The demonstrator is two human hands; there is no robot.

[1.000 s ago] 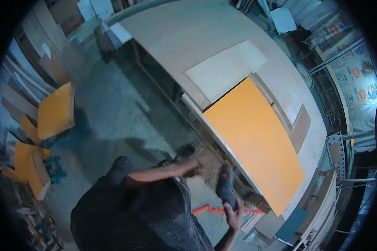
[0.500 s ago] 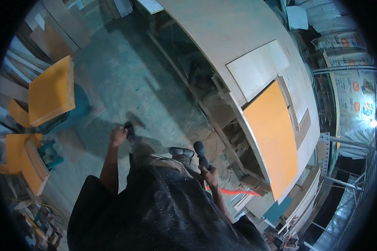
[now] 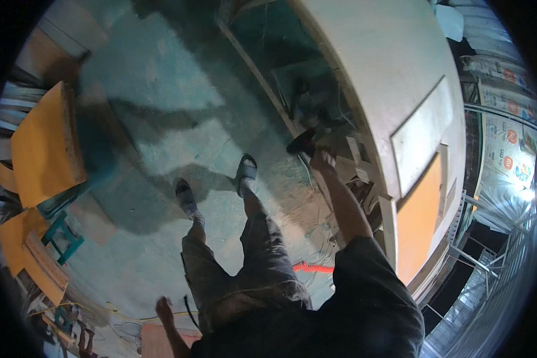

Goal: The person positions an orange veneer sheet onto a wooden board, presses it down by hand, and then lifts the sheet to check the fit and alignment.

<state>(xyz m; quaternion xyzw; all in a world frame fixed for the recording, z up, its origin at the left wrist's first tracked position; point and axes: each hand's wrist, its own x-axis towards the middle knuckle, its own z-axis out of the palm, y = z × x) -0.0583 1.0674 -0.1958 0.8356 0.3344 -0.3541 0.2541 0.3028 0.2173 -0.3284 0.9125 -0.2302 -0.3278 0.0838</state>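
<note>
My right hand [image 3: 323, 160] is closed round a dark tool with a rounded black end [image 3: 302, 142]; its exact kind is too dark to tell. That arm reaches forward beside the workbench [image 3: 364, 101], with the tool over the floor near the bench's open underside. Low at my left side hangs my left hand [image 3: 164, 309], small and a little blurred. Its fingers look loosely apart, and nothing shows in them. On the bench top lie a pale board [image 3: 423, 134] and an orange panel [image 3: 419, 224].
Stacked orange panels [image 3: 42, 149] stand at the left, near a green stool [image 3: 62, 238]. Scraps [image 3: 361, 173] fill the space under the bench. A red coiled hose [image 3: 313, 268] and a yellow cord [image 3: 113, 308] lie on the floor [image 3: 155, 77].
My body has turned and my legs now show in stride. The right hand has swung forward with the dark tool, and the left hand has dropped back. The bench looks closer on the right.
</note>
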